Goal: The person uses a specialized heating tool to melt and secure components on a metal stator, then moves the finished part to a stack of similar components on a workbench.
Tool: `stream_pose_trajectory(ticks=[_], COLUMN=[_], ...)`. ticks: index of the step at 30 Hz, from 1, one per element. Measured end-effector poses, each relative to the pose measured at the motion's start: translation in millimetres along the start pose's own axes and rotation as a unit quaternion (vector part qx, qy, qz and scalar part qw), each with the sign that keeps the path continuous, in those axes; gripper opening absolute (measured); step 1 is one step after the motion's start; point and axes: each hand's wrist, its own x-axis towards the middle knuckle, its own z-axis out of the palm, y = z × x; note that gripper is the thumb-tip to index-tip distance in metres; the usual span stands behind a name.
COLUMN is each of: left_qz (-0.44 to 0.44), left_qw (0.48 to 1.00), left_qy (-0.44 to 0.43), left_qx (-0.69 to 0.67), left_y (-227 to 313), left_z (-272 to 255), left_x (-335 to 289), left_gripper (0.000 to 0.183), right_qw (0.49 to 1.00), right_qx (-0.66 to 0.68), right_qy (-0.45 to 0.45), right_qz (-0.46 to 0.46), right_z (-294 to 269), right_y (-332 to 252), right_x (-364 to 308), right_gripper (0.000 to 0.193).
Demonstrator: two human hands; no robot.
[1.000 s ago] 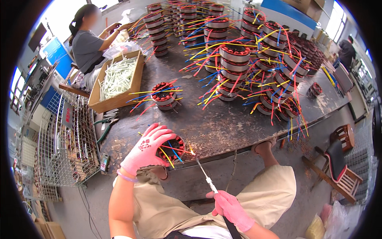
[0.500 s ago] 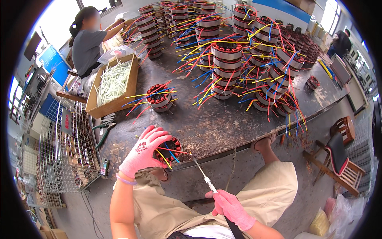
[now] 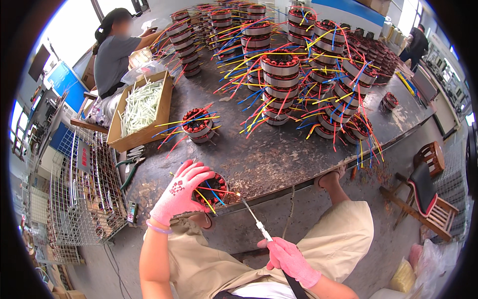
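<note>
My left hand point(image 3: 183, 192), in a pink glove, is wrapped over the near left side of a motor stator point(image 3: 218, 180) at the table's front edge. Red, blue and yellow wires stick out of its ring of red windings toward me. My right hand point(image 3: 288, 259), also gloved in pink, grips a thin torch point(image 3: 258, 223) with a metal tube and a white collar. Its tip points up and left at the end of a red wire point(image 3: 226, 192), where a small bright glow shows. A black hose or strap runs below my right hand.
Another wired stator point(image 3: 197, 125) stands beside a box of white sleeves point(image 3: 143, 107). Pliers point(image 3: 130, 172) lie at the table's left edge. Tall stator stacks point(image 3: 280, 84) fill the back. A co-worker point(image 3: 115, 52) sits far left; wire racks point(image 3: 82, 192) stand left, a chair point(image 3: 423, 192) right.
Both hands keep nearly the same place, the torch tip still at the red wire's end. The glow there looks brighter. The view has shifted slightly, and a distant person at the right has moved.
</note>
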Motion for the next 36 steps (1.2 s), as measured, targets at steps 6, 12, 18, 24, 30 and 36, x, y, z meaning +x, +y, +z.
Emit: stream_pose_trajectory(ticks=[6,12,18,24,30,36], left_qz=[0.001,0.004,0.002,-0.008,-0.006,-0.004], left_qw=[1.0,1.0,1.0,1.0,1.0,1.0], left_qy=[-0.003,-0.001,-0.002,-0.005,0.0,0.005], left_qx=[-0.002,0.007,0.004,-0.005,-0.005,-0.013], left_y=[2.0,0.5,0.9,1.9,2.2,3.3], left_z=[-2.6,0.4,-0.8,-1.2,-1.0,0.2], left_x=[-0.2,-0.6,-1.6,-1.2,-0.4,1.7], left_gripper=[0.092,0.093,0.093,0.094,0.094,0.094], right_qw=[1.0,1.0,1.0,1.0,1.0,0.999], right_qx=[0.001,-0.02,-0.004,0.004,0.0,-0.03], right_qy=[-0.005,0.003,-0.003,-0.005,-0.002,0.005], right_qz=[-0.009,-0.013,-0.014,-0.003,-0.017,-0.009], right_z=[-2.3,-1.8,-1.4,0.9,0.6,-3.4], right_y=[1.6,0.3,2.2,-1.0,-1.1,2.0], right_x=[-0.3,-0.4,0.6,0.4,-0.5,0.7], right_gripper=[0.033,0.032,0.033,0.034,0.035,0.033])
